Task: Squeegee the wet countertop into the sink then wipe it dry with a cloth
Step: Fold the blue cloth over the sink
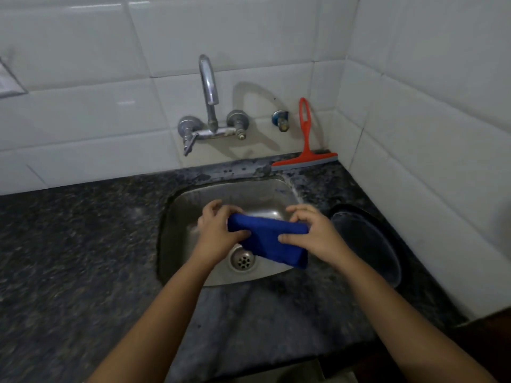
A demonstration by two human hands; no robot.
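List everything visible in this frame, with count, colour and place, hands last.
cloth: one, blue, folded, held over the sink
sink: one, steel, set in the countertop
countertop: one, dark speckled stone
tap: one, chrome, on the wall behind the sink
squeegee: one, red, leaning on the wall, back right
plate: one, dark, right of the sink
valve: one, wall, beside the squeegee
left hand: grips the cloth
right hand: grips the cloth

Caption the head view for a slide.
Both hands, left and right, hold blue cloth over sink; red squeegee parked.

Folded blue cloth (272, 240) above steel sink (177, 217); red squeegee (305, 153) leans on tiles.
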